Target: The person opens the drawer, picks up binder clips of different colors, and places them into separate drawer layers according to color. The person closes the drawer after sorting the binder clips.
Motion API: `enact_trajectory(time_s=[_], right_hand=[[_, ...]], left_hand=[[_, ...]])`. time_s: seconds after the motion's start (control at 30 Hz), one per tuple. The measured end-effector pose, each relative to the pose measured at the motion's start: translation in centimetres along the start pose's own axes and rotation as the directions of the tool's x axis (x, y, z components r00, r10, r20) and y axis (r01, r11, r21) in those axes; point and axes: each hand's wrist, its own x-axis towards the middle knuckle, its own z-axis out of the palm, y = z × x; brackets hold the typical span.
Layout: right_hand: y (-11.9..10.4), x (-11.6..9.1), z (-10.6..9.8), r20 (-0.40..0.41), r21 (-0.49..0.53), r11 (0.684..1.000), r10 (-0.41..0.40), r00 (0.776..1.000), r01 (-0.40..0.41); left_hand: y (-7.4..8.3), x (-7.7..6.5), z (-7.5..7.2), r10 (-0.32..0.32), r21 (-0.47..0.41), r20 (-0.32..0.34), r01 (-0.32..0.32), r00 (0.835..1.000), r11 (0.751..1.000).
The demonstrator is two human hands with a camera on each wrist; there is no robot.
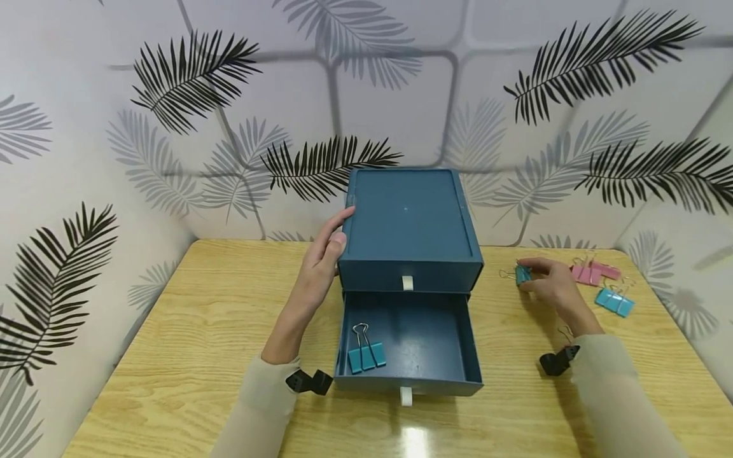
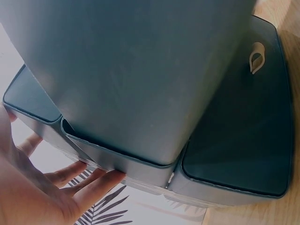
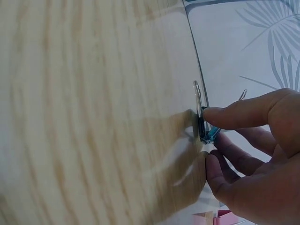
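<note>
A dark blue drawer box stands mid-table, its lower drawer pulled out and its upper one closed. One teal binder clip lies in the left part of the open drawer. My left hand rests against the box's left side, fingers extended along it in the left wrist view. To the right of the box, my right hand pinches another teal binder clip between thumb and fingers, close over the table. In the right wrist view this clip shows its wire handles spread apart.
Pink binder clips and a light blue binder clip lie on the wooden table beyond my right hand. Another clip's wire handle shows beside the right wrist. A leaf-patterned wall stands close behind the box.
</note>
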Motion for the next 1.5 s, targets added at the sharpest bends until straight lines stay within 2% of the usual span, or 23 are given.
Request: enact_trajectory(time_s=[0.37, 0.77, 1.23, 1.5], right_hand=[[-0.4, -0.8, -0.6, -0.014, 0.02, 0.999, 0.027, 1.0, -0.027], [-1.8, -2.1, -0.7, -0.108, 0.021, 0.999, -0.038, 0.993, 0.041], [-2.6, -4.6, -0.7, -0.206, 0.099, 0.995, -0.012, 0.979, 0.033], [-3.4, -5.1, -0.7, -0.238, 0.112, 0.99, -0.058, 0.97, 0.086]], left_hand=[[-0.1, 0.1, 0.2, 0.001, 0.0, 0.004, -0.001, 1.0, 1.0], [-0.1, 0.2, 0.2, 0.006, -0.007, 0.009, -0.006, 1.0, 1.0], [-0.2, 0.0, 0.1, -0.019, -0.004, 0.005, 0.019, 1.0, 1.0], [-0.2, 0.0, -0.1, -0.022, -0.035, 0.007, 0.022, 1.0, 0.999]])
